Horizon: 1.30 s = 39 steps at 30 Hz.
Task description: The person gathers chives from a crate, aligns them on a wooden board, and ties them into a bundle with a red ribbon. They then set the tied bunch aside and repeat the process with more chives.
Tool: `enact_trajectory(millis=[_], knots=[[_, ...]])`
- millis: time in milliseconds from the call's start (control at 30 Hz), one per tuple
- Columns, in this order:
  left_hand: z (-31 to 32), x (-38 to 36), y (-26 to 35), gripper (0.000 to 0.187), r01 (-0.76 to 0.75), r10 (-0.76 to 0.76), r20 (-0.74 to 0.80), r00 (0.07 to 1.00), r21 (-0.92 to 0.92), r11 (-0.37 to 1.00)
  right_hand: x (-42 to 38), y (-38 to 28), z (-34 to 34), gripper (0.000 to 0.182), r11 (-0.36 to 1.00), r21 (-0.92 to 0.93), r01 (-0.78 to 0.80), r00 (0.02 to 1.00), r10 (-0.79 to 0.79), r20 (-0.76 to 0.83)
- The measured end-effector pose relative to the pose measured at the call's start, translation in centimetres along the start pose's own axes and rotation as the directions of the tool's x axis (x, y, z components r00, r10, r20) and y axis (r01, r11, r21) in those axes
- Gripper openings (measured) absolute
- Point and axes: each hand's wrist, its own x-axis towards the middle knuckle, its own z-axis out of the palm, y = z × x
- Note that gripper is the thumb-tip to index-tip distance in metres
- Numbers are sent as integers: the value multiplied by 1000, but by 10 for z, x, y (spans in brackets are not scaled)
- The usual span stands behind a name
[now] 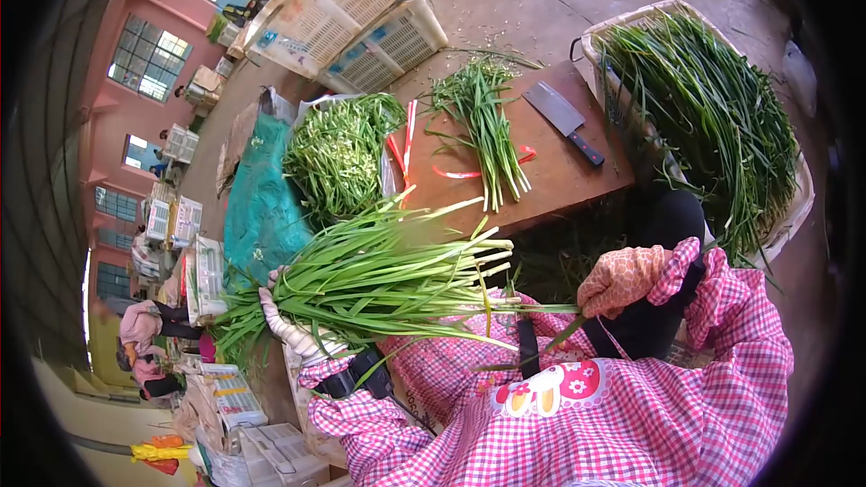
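A large bunch of garlic chives lies across my lap, its pale stem ends pointing right. My left hand, in a pale glove, is wrapped around the leafy end from below; leaves hide some of its fingers. My right hand, in an orange patterned glove, is closed on thin green strands stretching from the bunch's stem side. On the brown board beyond lie a smaller bunch of chives, a cleaver with a dark handle, and red-and-white ribbons.
A white crate heaped with long chives stands at right. Left of the board sit a bag of cut greens and a teal sack. Stacked plastic crates stand behind. Other people are at far left.
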Motion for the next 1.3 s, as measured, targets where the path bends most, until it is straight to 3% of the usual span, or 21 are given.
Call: enact_trajectory(millis=[200, 267, 400, 433, 467, 500, 600, 667, 733, 767, 800, 867, 933, 1000, 1067, 1100, 1133, 1200, 1233, 1267, 1300], knots=[[1, 2, -1, 30, 0, -7, 106, 994, 64, 998, -35, -1, -3, 22, 996, 43, -78, 995, 80, -56], [-12, 15, 5, 34, -20, 17, 47, 999, 55, 998, -49, -3, -8, 22, 980, -118, -160, 984, 149, -97], [-32, 22, 26, 39, -46, 51, -26, 998, 149, 988, -79, 37, -8, 22, 905, -221, -364, 914, 303, -269], [-35, 23, 30, 39, -64, 75, -79, 994, 140, 988, -78, 44, -5, 22, 907, -221, -358, 917, 297, -266], [-39, 24, 34, 40, -80, 97, -131, 987, 131, 988, -75, 49, 1, 23, 853, -439, -283, 931, 133, -341], [-47, 28, 35, 55, -115, 156, -147, 977, 255, 960, -73, 50, 6, 26, 739, -636, -223, 925, -44, -376], [-54, 30, 39, 56, -123, 146, -96, 985, 213, 969, -53, 6, 15, 37, 730, -635, -253, 887, -86, -453], [-48, 25, 41, 56, -123, 143, -88, 986, 203, 971, -29, -8, 21, 49, 857, -515, -20, 802, -295, -520], [-29, 9, 41, 35, -108, 118, -116, 986, 90, 990, -2, -31, 24, 55, 983, -109, 149, 830, -185, -526], [-27, 5, 42, 35, -110, 120, -115, 986, 90, 990, 20, -33, 32, 58, 938, 162, 307, 846, -190, -498], [-26, 2, 43, 34, -113, 122, -102, 987, 83, 990, 43, -35, 38, 60, 801, 422, 425, 857, -206, -473], [-23, -2, 45, 33, -117, 124, -85, 989, 77, 990, 72, -56, 39, 65, 722, 539, 434, 883, -222, -414], [-18, -4, 43, 31, -146, 151, -81, 985, 64, 987, 97, -70, 42, 62, 552, 676, 489, 871, -261, -417], [-4, -10, 39, 29, -145, 147, -29, 989, 67, 987, 127, -69, 49, 41, 399, 783, 477, 871, -335, -360], [-4, -10, 39, 27, -126, 126, 6, 992, -1, 992, 134, -60, 56, 36, 332, 788, 519, 813, -477, -335], [1, -13, 38, 27, -150, 150, 8, 989, 0, 989, 125, -55, 57, 42, 341, 750, 567, 777, -524, -349], [0, -14, 40, 27, -150, 150, 7, 989, 1, 989, 113, -46, 53, 41, 501, 644, 578, 800, -502, -328], [-2, -14, 43, 27, -153, 149, 86, 985, 45, 987, 97, -11, 49, 39, 598, 556, 578, 807, -523, -276], [-1, -16, 46, 28, -135, 124, 110, 986, 97, 986, 76, 1, 37, 38, 755, 361, 548, 837, -498, -228], [-2, -14, 48, 28, -135, 124, 112, 986, 97, 986, 108, 73, 51, 39, 873, 386, 297, 954, -256, -156], [-4, -12, 50, 28, -173, 161, 103, 982, 112, 979, 50, 20, 29, 39, 986, 118, 119, 981, -98, -168]])
